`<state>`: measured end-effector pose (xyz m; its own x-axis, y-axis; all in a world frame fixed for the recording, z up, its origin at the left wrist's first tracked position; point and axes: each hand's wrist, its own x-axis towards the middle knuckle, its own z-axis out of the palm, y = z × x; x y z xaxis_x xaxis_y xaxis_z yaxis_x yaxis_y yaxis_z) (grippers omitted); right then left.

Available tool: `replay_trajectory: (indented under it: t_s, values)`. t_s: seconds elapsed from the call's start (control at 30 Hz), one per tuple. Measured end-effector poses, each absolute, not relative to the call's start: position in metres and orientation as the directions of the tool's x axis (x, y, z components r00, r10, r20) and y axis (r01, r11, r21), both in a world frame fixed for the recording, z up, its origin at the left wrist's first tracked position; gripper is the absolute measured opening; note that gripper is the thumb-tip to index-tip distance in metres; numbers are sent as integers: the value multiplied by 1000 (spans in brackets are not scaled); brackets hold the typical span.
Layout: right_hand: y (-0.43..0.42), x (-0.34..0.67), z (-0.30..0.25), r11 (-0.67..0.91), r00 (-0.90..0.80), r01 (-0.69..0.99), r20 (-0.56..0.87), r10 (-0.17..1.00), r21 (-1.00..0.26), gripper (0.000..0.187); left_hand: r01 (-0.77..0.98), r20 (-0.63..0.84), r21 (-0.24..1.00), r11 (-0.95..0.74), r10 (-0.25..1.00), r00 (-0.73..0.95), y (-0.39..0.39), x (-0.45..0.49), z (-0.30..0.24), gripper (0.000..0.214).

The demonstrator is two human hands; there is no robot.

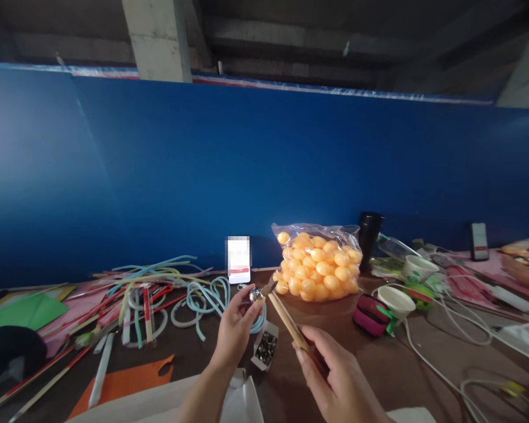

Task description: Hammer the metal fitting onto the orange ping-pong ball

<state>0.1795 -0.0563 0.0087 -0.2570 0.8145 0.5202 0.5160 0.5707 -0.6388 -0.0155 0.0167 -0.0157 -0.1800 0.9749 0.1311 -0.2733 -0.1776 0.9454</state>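
Note:
My left hand pinches a small shiny silver ball between thumb and fingertips. In my right hand is a pale wooden stick, gripped near its lower end and pointing up and to the left. The stick's upper tip is close to the ball; a small dark piece shows between them, and I cannot tell what it belongs to. Just below the hands, a small open box holds several shiny dark metal pieces. A clear bag of orange balls stands behind my right hand.
A lit phone leans against the blue partition. Light-blue tubing, sticks and coloured paper crowd the left. Paper cups, a magenta pouch, a black bottle and white cables lie to the right.

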Motion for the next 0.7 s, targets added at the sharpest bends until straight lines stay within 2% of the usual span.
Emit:
replay_trajectory:
  t_s: [0.13, 0.43, 0.7]
  values:
    - [-57, 180, 10, 581, -237, 507, 545, 804, -637, 26, -273, 127, 947, -172, 976, -175, 16, -15, -15, 57]
    - [-59, 179, 10, 563, -286, 531, 492, 822, -633, 26, -325, 150, 926, -191, 977, -149, 19, -18, -22, 53]
    - [-63, 179, 14, 592, -172, 410, 579, 797, -694, 26, -591, 130, 794, -141, 990, -61, 13, -19, -12, 42]
